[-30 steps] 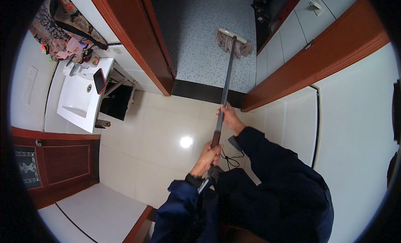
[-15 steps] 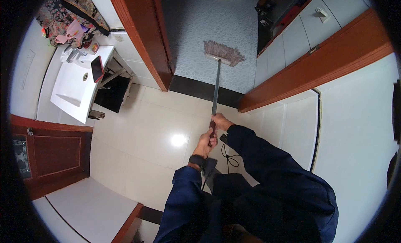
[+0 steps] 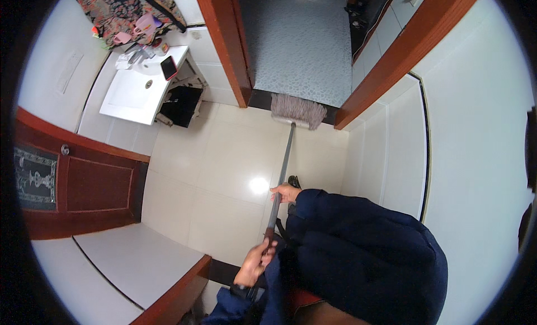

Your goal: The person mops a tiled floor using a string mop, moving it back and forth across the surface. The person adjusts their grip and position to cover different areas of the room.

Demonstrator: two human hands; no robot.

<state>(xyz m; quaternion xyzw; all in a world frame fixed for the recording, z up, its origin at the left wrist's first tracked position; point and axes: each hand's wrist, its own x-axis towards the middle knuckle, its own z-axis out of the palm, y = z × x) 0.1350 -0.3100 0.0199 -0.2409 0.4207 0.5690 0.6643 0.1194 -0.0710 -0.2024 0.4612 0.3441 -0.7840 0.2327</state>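
Observation:
A mop [image 3: 287,152] with a long grey pole stretches forward from my hands. Its shaggy grey-brown head [image 3: 299,109] lies across the dark doorway threshold and the edge of the cream tiles. My left hand [image 3: 256,262] is closed round the brown grip at the pole's near end, low in front of my body. Farther up the pole, my right hand [image 3: 286,193] is wrapped round the grey shaft. Dark blue sleeves cover both arms, and a dark band circles my left wrist.
A white sink [image 3: 131,98] with a phone [image 3: 169,68] on its rim stands at the left. Brown door frames [image 3: 224,40] flank the doorway onto a blue-grey patterned floor [image 3: 302,45]. A brown door [image 3: 95,185] is at the left, and a white wall [image 3: 475,157] at the right.
The mop head has come back toward me from the patterned floor to the threshold. My left hand has drawn back toward my body, and my hands are farther apart on the pole.

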